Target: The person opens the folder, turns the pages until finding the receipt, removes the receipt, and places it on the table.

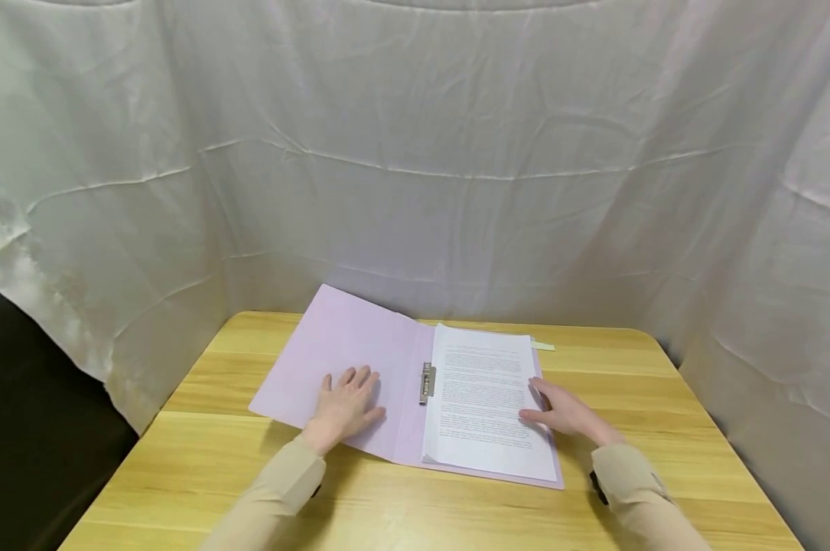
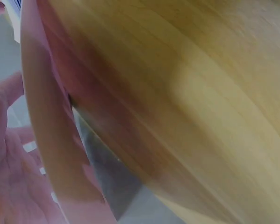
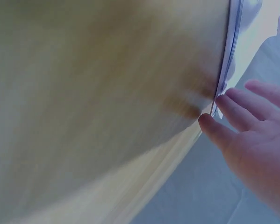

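Observation:
A light purple folder (image 1: pixel 366 337) lies spread on the table, its left cover tilted up off the wood. My left hand (image 1: pixel 342 413) rests on the inside of that cover with fingers spread. From the left wrist view, the raised cover (image 2: pixel 44 112) shows beside the palm. A metal clip (image 1: pixel 426 384) sits near the folder's spine. To its right lies a stack of printed paper (image 1: pixel 486 405). My right hand (image 1: pixel 567 411) is at the right edge of the stack, fingers extended. The right wrist view has those fingers (image 3: pixel 238 109) beside the folder's edge; whether they touch it I cannot tell.
The wooden table (image 1: pixel 201 451) has rounded far corners. A pale strip (image 1: pixel 542 346) sticks out past the folder's upper right. Light grey curtains (image 1: pixel 456 214) hang behind the table and along its sides, with a dark area (image 1: pixel 36 405) at the left.

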The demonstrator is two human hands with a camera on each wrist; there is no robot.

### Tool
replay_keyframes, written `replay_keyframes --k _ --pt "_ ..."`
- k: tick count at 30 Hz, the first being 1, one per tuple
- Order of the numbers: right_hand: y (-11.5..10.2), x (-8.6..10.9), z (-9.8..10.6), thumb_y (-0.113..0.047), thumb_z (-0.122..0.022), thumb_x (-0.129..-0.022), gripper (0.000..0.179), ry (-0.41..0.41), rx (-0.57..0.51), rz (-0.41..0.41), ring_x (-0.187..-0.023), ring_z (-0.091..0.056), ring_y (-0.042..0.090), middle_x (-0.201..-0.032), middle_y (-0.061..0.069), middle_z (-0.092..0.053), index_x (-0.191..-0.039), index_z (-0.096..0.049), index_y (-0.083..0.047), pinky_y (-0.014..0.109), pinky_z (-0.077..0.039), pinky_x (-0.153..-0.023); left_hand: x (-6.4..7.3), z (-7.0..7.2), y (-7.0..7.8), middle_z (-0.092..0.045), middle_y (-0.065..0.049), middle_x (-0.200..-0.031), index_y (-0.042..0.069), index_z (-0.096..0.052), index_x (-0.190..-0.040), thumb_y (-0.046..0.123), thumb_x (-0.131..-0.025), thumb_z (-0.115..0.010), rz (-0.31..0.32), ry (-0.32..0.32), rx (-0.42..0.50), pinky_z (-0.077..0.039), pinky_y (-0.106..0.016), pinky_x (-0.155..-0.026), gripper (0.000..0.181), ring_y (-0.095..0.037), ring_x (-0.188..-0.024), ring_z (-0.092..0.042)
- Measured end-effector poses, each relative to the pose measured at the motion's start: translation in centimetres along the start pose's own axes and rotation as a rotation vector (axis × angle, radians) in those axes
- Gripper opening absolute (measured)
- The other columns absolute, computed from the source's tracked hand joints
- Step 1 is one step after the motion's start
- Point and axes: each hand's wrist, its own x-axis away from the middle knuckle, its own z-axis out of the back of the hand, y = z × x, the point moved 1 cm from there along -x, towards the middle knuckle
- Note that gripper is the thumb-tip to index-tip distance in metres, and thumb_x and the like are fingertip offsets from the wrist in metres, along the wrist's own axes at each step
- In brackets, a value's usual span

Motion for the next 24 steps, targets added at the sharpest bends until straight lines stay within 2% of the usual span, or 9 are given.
replay_keyframes --k 2,6,10,14,18,24 --pt "-0.2 -0.3 -0.1 -0.038 -0.073 -0.092 0.084 -0.003 -0.006 -0.022 -0.138 -0.042 0.054 -0.149 0.038 -0.042 -0.147 -0.036 0.013 0.065 -0.037 -0.113 -0.4 -0.5 0.1 -0.043 -0.01 -0.159 0.014 -0.047 -0.149 0.049 -0.094 -0.064 -0.006 -0.033 0.013 -0.027 -0.07 -0.117 0.068 -0.036 -0.147 -0.04" --pt "-0.6 -0.6 -0.3 -0.036 -0.073 -0.092 0.089 -0.009 -0.034 -0.048 -0.143 -0.032 0.057 -0.153 0.041 -0.032 -0.148 -0.03 0.017 0.067 -0.031 -0.116 -0.9 -1.3 0.2 -0.038 -0.011 -0.162 0.015 -0.044 -0.152 0.053 -0.095 -0.061 -0.018 -0.081 0.041 -0.026 -0.069 -0.119 0.071 -0.038 -0.15 -0.035" --pt "-0.8 -0.9 -0.5 -0.035 -0.073 -0.091 0.091 -0.018 -0.018 -0.066 -0.144 -0.029 0.056 -0.155 0.04 -0.028 -0.149 -0.027 0.018 0.066 -0.029 -0.118 -1.1 -1.7 0.3 -0.034 -0.012 -0.164 0.013 -0.041 -0.154 0.054 -0.095 -0.059 -0.004 -0.127 0.087 -0.027 -0.068 -0.119 0.074 -0.041 -0.15 -0.033" --pt "-1.0 -1.1 -0.7 -0.035 -0.075 -0.09 0.092 -0.023 0.014 -0.088 -0.145 -0.03 0.054 -0.156 0.038 -0.029 -0.15 -0.028 0.015 0.064 -0.03 -0.118 -1.1 -1.9 0.3 -0.031 -0.014 -0.165 0.01 -0.038 -0.155 0.053 -0.096 -0.059 0.007 -0.166 0.139 -0.03 -0.07 -0.116 0.076 -0.044 -0.149 -0.033" --pt "-1.1 -1.0 -0.7 -0.035 -0.078 -0.087 0.091 -0.016 0.042 -0.073 -0.142 -0.034 0.055 -0.153 0.039 -0.033 -0.148 -0.033 0.015 0.064 -0.032 -0.117 -0.9 -2.0 0.3 -0.029 -0.017 -0.165 0.006 -0.038 -0.155 0.051 -0.096 -0.06 0.015 -0.197 0.185 -0.029 -0.071 -0.116 0.077 -0.046 -0.149 -0.031" --pt "-1.0 -0.9 -0.7 -0.036 -0.081 -0.084 0.091 -0.016 0.082 -0.047 -0.141 -0.035 0.056 -0.151 0.04 -0.036 -0.145 -0.038 0.015 0.064 -0.034 -0.116 -0.4 -2.1 0.2 -0.03 -0.019 -0.164 0.003 -0.04 -0.153 0.048 -0.095 -0.063 0.013 -0.219 0.199 -0.032 -0.071 -0.114 0.077 -0.048 -0.148 -0.031"
